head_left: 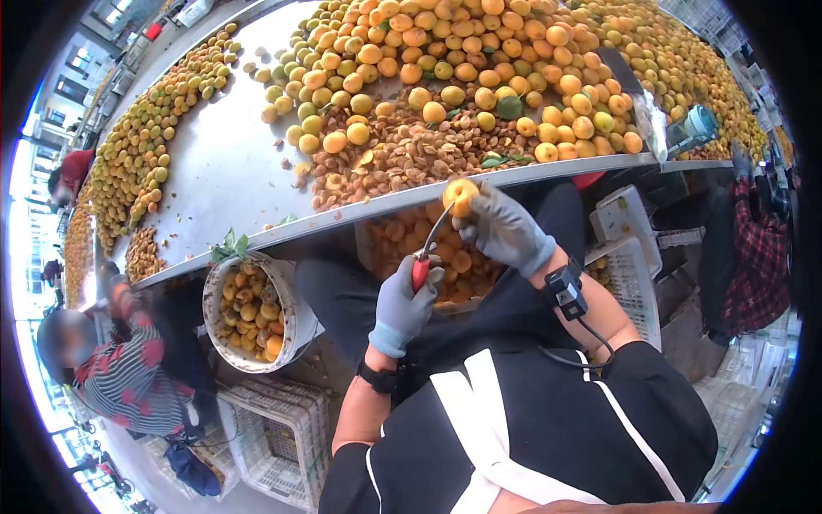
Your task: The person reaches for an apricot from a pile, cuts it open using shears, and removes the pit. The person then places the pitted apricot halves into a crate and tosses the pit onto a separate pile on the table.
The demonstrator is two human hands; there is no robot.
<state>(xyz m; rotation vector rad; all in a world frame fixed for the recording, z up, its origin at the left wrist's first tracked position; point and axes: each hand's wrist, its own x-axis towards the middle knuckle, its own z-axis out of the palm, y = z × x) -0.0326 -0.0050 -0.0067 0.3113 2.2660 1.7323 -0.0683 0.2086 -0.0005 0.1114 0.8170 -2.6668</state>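
My left hand [406, 300], in a grey glove, is closed around the red handle of a knife [420, 271] with a thin, curved blade. The blade's tip reaches an apricot [461, 196], touching or just in front of it. That apricot sits in the gloved fingers of my right hand [505, 228], just off the table's front edge. Below both hands, a container of orange apricot pieces [462, 272] stands between my legs, its sides mostly hidden. A heap of brown apricot pits [385, 154] lies on the metal table [231, 137] beyond my hands.
Whole apricots [462, 51] are piled across the table. At left stands a white bucket [295, 295] of darker fruit. Plastic crates [278, 428] are on the floor. A clear bottle [692, 128] lies at the table's edge. Other people sit left [128, 377] and right [753, 265].
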